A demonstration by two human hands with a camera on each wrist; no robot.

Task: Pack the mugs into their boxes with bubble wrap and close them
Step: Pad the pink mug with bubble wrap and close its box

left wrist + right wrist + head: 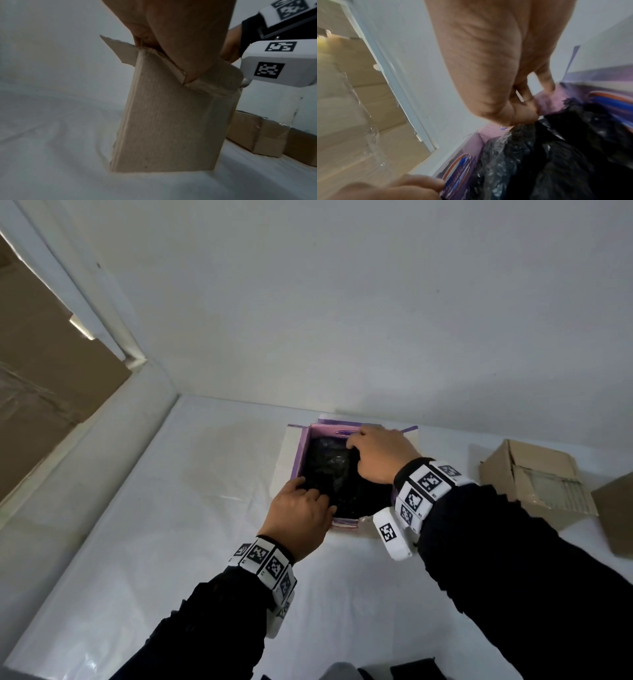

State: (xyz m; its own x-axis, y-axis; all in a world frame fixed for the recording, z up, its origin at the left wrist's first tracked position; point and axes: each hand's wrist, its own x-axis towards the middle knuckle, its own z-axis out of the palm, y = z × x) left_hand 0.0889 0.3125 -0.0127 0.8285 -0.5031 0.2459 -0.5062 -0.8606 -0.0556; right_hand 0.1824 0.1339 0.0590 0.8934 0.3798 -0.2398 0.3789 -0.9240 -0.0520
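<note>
An open box (303, 453) with purple inner walls stands on the white table by the wall. Inside lies a dark bundle of bubble wrap (325, 470); no mug shows through it. My left hand (311, 491) holds the box's near-left corner, with its fingers curled over the rim onto the wrap. The left wrist view shows that palm (180, 33) on the brown outer wall of the box (168, 128). My right hand (356, 445) reaches over to the far wall. There its thumb and curled fingers (527, 102) pinch the top edge of the wrap (539, 155).
Two brown cardboard boxes (534, 481) (616, 515) sit on the table to the right. A white wall rises just behind the open box. Large taped cartons (51, 354) stand beyond a white frame on the left. White sheet (171, 508) covers the table's near left.
</note>
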